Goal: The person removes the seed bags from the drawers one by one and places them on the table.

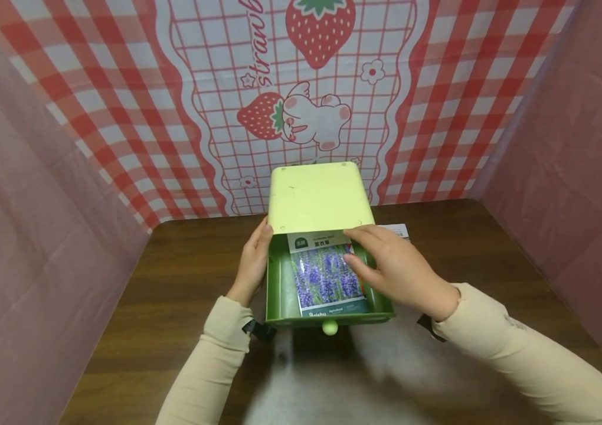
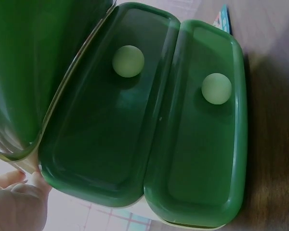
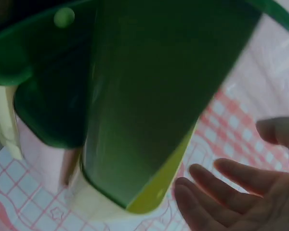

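Observation:
A small cabinet [image 1: 319, 198] with a pale yellow-green top stands on the table, its green top drawer [image 1: 280, 289] pulled out. Inside that drawer lies a seed packet [image 1: 327, 274] picturing purple flowers, its far end under the cabinet top. My left hand [image 1: 252, 260] rests against the cabinet's left side, fingers extended along it. Over the drawer's right side hovers my right hand [image 1: 399, 265], fingers loosely spread; whether its fingertips touch the cabinet's front edge is unclear. Two lower drawers [image 2: 101, 139] with round knobs are closed in the left wrist view.
A white printed item [image 1: 398, 230] lies behind the right hand, beside the cabinet. The dark wooden table [image 1: 184, 283] has a checked strawberry-print cloth [image 1: 216, 106] behind it and pink cloth [image 1: 561, 147] at the sides.

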Available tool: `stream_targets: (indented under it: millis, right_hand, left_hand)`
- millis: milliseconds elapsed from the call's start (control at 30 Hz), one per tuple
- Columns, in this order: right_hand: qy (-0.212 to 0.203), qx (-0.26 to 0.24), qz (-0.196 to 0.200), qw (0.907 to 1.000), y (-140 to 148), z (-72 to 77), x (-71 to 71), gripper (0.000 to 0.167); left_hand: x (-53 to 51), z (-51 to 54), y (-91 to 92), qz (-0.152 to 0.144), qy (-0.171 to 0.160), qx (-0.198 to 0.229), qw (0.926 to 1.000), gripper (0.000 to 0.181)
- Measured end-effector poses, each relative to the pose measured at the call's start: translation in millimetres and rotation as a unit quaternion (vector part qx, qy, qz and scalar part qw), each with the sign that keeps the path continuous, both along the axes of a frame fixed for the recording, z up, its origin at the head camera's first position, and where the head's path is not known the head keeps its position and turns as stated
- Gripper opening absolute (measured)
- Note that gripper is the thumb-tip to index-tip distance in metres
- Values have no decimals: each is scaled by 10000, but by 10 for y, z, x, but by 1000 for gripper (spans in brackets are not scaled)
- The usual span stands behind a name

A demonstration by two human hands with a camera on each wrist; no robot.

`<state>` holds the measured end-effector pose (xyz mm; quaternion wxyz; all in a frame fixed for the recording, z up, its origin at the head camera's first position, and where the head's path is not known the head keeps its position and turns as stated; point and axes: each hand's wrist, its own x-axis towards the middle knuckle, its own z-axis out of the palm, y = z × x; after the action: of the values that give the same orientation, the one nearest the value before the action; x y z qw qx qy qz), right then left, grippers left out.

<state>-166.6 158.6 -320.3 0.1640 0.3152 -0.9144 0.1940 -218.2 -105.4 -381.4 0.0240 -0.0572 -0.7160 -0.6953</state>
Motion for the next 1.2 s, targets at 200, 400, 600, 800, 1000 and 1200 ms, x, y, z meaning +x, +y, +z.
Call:
stream_targets:
  millis: [200,400,600,800,1000,1200]
  right_hand:
    - [-298,941,261,9948,-117,-115,-9,70]
    - [-715,1438,344,9864,-182,-176,-26,83]
    - [-851,2018,36,9757,-234,-208,-64,93]
    - [-771,2303,-81,9700,-263,-253,-99,98]
    - [-773,2492,-123,9653,-282,-297,-125,105]
    - [-636,2464,-280,9667,-297,-328,-141,112]
  left_hand:
    - [-162,-218,-35,8,21,40,10000,53]
    - [-183,-274,-28,108,160,44,9998,55]
    - [-173,-278,-26,138,122,141,9997,56]
    - [-174,-269,-28,94,48,129,9999,55]
    - [-190,-284,-43,20,6,81,10000,53]
    - [-185,-282,-36,33,39,84,10000,53]
